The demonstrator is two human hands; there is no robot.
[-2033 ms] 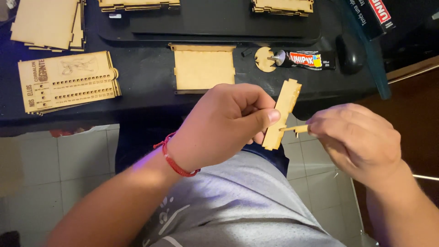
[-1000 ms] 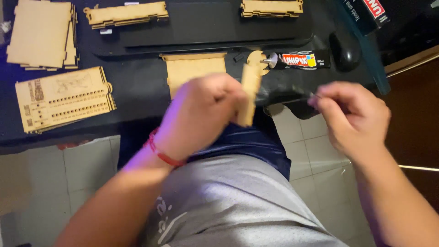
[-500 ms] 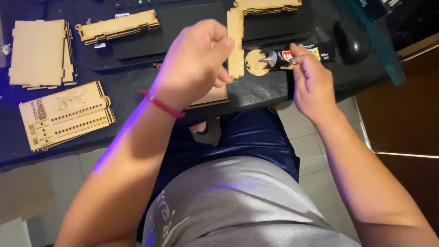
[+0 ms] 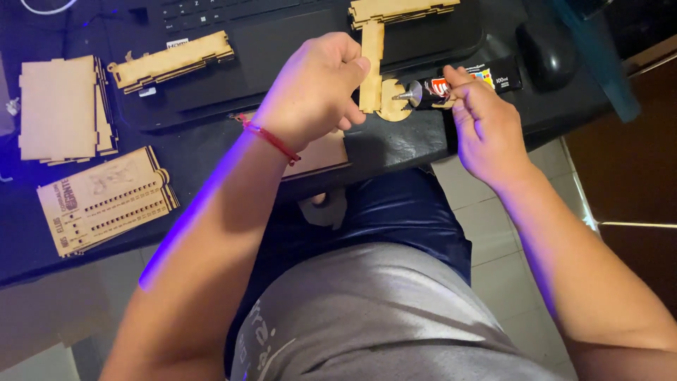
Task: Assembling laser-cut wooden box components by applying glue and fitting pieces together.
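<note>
- Wood, thin and pale: my left hand (image 4: 314,88) pinches a narrow wooden strip (image 4: 370,67) between thumb and fingers, upright in the upper middle of the frame, its lower end just above a small round wooden disc (image 4: 392,106) lying on the surface.
- Right hand (image 4: 486,120) has its grip closed around a glue tube (image 4: 458,85), which lies nearly flat with its metal nozzle pointing left at the strip's lower end.
- Judging by this, I am at the gluing step; the next move calls for a small steady squeeze with the nozzle kept on the edge.
- Black surface (image 4: 211,152) also carries a laptop (image 4: 282,28), a dark mouse (image 4: 546,46), flat wooden panels (image 4: 63,109) at upper left, and an engraved slotted panel (image 4: 106,201) below them.
- Pale floor tiles (image 4: 493,233) show beyond my lap; purple light tints my arms.
</note>
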